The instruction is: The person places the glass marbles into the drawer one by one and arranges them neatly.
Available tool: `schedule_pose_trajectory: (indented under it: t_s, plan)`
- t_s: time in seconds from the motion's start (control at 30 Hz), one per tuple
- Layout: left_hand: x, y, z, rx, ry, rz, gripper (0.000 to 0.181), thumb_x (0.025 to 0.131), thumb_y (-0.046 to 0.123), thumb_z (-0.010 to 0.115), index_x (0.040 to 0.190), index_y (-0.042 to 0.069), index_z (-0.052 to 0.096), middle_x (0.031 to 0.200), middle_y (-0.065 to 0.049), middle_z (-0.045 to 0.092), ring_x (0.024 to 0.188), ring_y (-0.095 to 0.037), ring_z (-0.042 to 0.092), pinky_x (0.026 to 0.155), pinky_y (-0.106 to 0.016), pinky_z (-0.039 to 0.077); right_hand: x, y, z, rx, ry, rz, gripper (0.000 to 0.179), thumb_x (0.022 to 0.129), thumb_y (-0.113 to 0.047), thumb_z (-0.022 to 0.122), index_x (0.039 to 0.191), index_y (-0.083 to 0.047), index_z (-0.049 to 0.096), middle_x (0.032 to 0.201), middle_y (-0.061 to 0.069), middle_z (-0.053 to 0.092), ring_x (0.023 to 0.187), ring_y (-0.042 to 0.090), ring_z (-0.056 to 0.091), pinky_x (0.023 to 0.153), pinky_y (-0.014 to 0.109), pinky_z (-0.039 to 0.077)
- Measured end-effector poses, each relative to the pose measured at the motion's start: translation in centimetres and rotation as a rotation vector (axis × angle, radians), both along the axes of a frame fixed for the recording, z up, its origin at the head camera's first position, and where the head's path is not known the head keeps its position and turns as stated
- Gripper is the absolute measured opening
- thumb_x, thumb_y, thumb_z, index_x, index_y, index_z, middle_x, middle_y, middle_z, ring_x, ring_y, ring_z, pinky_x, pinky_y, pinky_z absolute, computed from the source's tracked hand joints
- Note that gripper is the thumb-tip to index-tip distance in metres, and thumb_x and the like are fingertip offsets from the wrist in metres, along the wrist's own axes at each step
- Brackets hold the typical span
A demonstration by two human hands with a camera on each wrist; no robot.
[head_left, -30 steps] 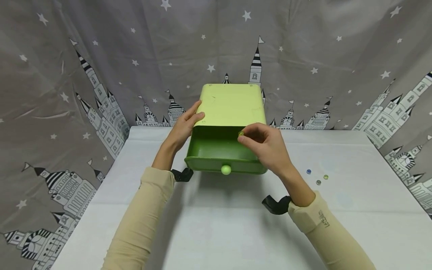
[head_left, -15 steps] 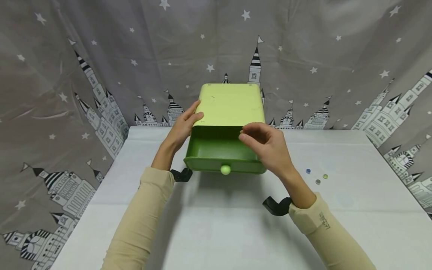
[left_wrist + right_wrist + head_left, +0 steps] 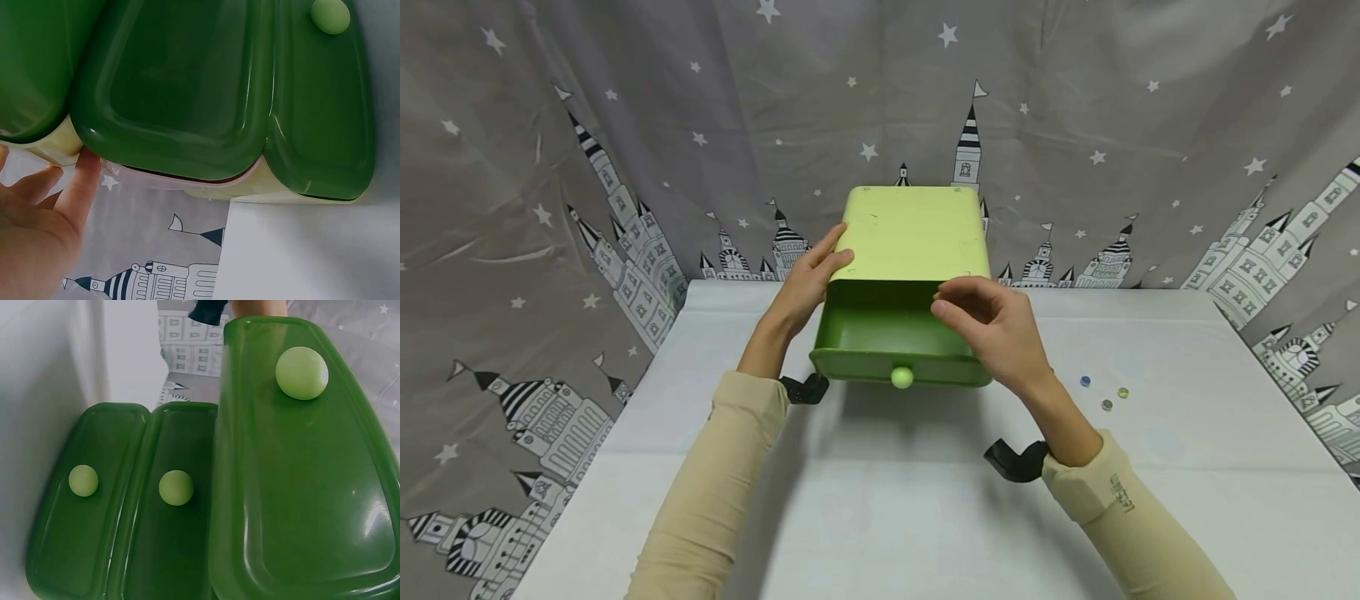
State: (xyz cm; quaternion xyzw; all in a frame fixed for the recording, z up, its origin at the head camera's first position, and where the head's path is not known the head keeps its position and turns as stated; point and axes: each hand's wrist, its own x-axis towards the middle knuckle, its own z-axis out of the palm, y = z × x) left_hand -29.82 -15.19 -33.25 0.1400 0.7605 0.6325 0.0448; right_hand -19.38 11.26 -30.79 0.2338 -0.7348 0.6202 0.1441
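Cabinet [image 3: 917, 233] near far edge of table [image 3: 880, 500], top drawer [image 3: 857, 367] pulled out. Left hand [image 3: 808, 279] spread against cabinet's left side. Right hand [image 3: 998, 327] at drawer's right end, thumb and forefinger slightly apart. Three beads [image 3: 1086, 381] between cabinet and table's right edge.

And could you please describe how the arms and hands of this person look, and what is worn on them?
The left hand and right hand are bare, without gloves. The left sleeve and right sleeve are beige with cuffs; dark lettering, unreadable here, marks the right. Each wrist has a curved black piece.
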Motion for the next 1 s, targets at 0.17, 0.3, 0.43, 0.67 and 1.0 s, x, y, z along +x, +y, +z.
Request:
schedule_pose_trajectory:
  t_s: [0.17, 0.3, 0.43, 0.67, 1.0]
  plan:
    - [0.0, 0.0, 0.1, -0.003, -0.002, 0.004, 0.059, 0.103, 0.041, 0.049, 0.157, 0.037, 0.024, 0.163, 0.007, 0.012, 0.148, -0.023, 0.015, 0.11, -0.064, 0.022, 0.1, 0.1, -0.2, -0.013, 0.044, -0.016, 0.018, 0.088, 0.003, 0.07, 0.106, 0.009, 0.068, 0.097, 0.013, 0.069, 0.087, 0.016, 0.066, 0.078, 0.025, 0.053]
    - [-0.1, 0.0, 0.1, 0.001, -0.004, 0.011, 0.059, 0.103, 0.041, 0.05, 0.156, 0.038, 0.026, 0.163, 0.007, 0.014, 0.148, -0.023, 0.015, 0.11, -0.065, 0.021, 0.3, 0.3, -0.3, -0.029, 0.079, -0.027, 0.019, 0.087, 0.006, 0.07, 0.105, 0.01, 0.068, 0.096, 0.014, 0.068, 0.086, 0.016, 0.066, 0.077, 0.025, 0.054]
    - [0.0, 0.1, 0.0, 0.011, -0.001, 0.011, 0.06, 0.102, 0.04, 0.051, 0.157, 0.037, 0.026, 0.163, 0.008, 0.014, 0.149, -0.022, 0.014, 0.109, -0.066, 0.021, 0.5, 0.8, -0.4, -0.04, 0.071, -0.025, 0.02, 0.086, 0.007, 0.07, 0.105, 0.01, 0.068, 0.096, 0.014, 0.068, 0.087, 0.015, 0.066, 0.079, 0.025, 0.054]
    - [-0.1, 0.1, -0.1, 0.021, 0.002, 0.008, 0.06, 0.103, 0.04, 0.05, 0.157, 0.036, 0.025, 0.163, 0.008, 0.014, 0.148, -0.02, 0.015, 0.11, -0.063, 0.024, 1.1, 1.9, -0.7, -0.021, 0.045, -0.038, 0.02, 0.086, 0.005, 0.07, 0.106, 0.007, 0.068, 0.102, 0.02, 0.067, 0.092, 0.016, 0.066, 0.082, 0.026, 0.054]
    - [0.0, 0.1, 0.0, 0.018, -0.01, 0.002, 0.061, 0.104, 0.038, 0.049, 0.158, 0.035, 0.021, 0.164, 0.009, 0.01, 0.149, -0.021, 0.013, 0.111, -0.062, 0.022, 2.3, 4.5, -1.1, 0.029, 0.032, -0.079, 0.019, 0.09, 0.003, 0.067, 0.109, 0.007, 0.069, 0.103, 0.018, 0.068, 0.094, 0.015, 0.066, 0.085, 0.024, 0.053]
